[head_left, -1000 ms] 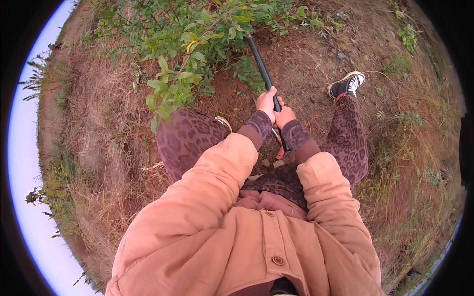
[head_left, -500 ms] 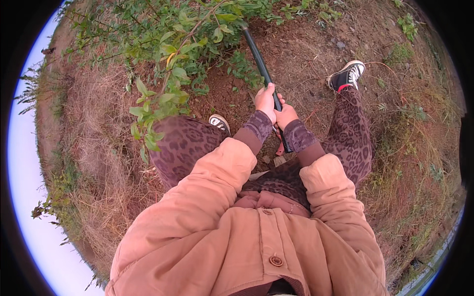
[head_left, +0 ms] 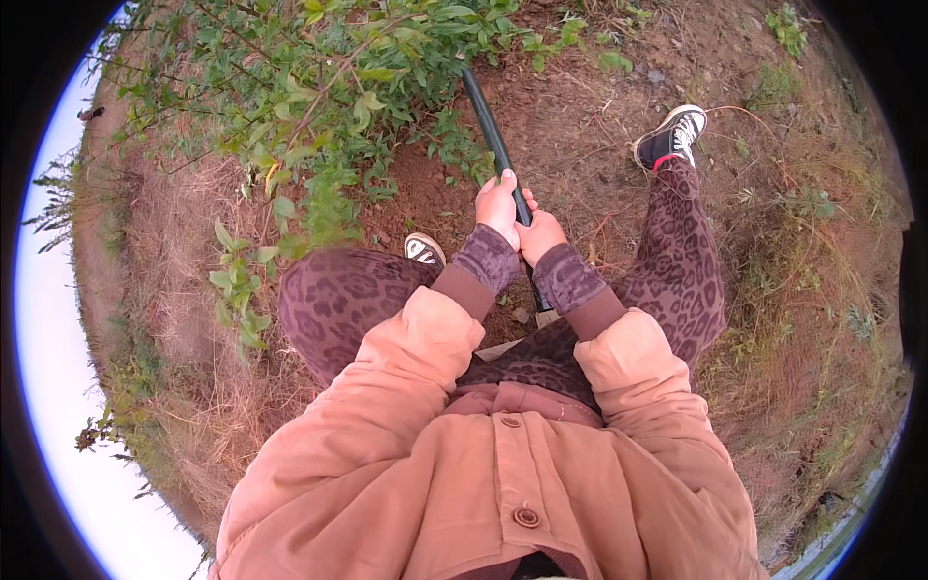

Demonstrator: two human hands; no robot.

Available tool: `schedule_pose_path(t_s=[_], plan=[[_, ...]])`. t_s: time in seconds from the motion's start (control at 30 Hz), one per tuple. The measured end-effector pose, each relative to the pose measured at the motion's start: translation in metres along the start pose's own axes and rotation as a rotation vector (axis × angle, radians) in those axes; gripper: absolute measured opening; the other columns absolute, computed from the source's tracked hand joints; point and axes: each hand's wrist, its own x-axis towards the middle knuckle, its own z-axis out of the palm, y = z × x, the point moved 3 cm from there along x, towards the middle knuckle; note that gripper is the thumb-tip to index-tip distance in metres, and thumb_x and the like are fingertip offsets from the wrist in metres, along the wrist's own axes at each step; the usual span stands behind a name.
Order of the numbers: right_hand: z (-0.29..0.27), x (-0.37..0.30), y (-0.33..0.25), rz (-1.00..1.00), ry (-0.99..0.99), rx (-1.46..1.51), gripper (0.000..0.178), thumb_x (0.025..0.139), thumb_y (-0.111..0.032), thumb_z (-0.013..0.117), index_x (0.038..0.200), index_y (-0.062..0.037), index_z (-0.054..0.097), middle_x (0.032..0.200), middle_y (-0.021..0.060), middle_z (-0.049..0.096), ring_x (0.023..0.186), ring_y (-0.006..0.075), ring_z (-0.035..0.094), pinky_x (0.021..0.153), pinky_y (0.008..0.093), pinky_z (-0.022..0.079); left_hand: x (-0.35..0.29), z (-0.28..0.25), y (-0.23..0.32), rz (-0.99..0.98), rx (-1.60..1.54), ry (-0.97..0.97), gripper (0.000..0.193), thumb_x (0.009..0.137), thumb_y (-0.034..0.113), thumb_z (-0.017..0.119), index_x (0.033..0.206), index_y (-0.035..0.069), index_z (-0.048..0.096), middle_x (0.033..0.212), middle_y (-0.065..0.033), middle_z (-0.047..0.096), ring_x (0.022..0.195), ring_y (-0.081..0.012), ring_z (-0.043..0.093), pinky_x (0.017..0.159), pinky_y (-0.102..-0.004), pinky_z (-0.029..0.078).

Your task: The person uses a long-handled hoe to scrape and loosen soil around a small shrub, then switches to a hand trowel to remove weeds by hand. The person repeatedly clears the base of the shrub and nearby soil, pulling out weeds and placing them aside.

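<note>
Both my hands are closed round a dark green pole-like tool handle (head_left: 491, 121) that slants up and a little left from between my legs. Higher on it, my left hand (head_left: 498, 207) grips with the thumb lying along the handle. Just below and touching it, my right hand (head_left: 541, 237) wraps the same handle. The far end goes in among the leaves of a green bush (head_left: 406, 68), so the tool's head is hidden. Its near end shows below my wrists, above a pale flat piece (head_left: 546, 317) by my thigh.
Leafy branches (head_left: 237, 280) hang beside my left knee. My shoes, the left (head_left: 424, 249) and the right (head_left: 674, 132), stand apart on reddish soil. Dry grass (head_left: 193, 358) covers the slope at the left, greener weeds (head_left: 812, 329) the right. Small stones lie ahead.
The handle and both hands have shifted slightly left and nearer to me, still gripping. The bush branches have moved left and blur. A reddish piece near the handle's lower end no longer shows.
</note>
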Motion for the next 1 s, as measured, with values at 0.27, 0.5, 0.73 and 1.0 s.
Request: schedule_pose_path(t_s=[0.27,0.5,0.73,1.0], plan=[[0.005,0.011,-0.004,0.126,-0.105,0.198,0.020,0.077,-0.017,0.055,0.075,0.0026,0.053,0.055,0.0103,0.053,0.044,0.0202,0.054,0.041,0.0319,0.042,0.014,-0.001,0.006,0.011,0.111,-0.002,0.021,0.089,0.023,0.046,0.095,0.003,0.044,0.074,-0.0080,0.053,0.062,-0.0171,0.053,0.055,-0.0310,0.046],[0.001,0.005,0.009,0.140,-0.204,0.505,0.016,0.079,-0.013,0.052,0.067,-0.0026,0.048,0.047,0.0021,0.045,0.036,0.0116,0.042,0.034,0.0267,0.035,0.029,-0.009,-0.011,-0.012,0.215,-0.035,0.020,0.087,0.022,0.048,0.093,0.003,0.045,0.079,-0.0088,0.050,0.067,-0.0185,0.051,0.056,-0.0334,0.045],[0.008,0.013,0.016,0.134,-0.238,0.551,0.008,0.079,-0.009,0.050,0.074,-0.0028,0.047,0.051,0.0022,0.046,0.038,0.0114,0.043,0.034,0.0263,0.035,0.042,-0.021,-0.011,0.021,0.259,0.060,0.025,0.085,0.029,0.051,0.097,0.007,0.049,0.080,-0.0071,0.050,0.067,-0.0204,0.049,0.058,-0.0406,0.040],[-0.013,0.002,0.003,0.063,-0.092,0.531,0.009,0.074,-0.006,0.054,0.074,-0.0006,0.046,0.053,0.0036,0.046,0.039,0.0128,0.044,0.035,0.0292,0.038,0.021,-0.011,-0.007,0.131,0.365,0.098,0.046,0.083,0.028,0.053,0.118,0.004,0.038,0.107,-0.0108,0.046,0.091,-0.0231,0.048,0.069,-0.0394,0.041]])
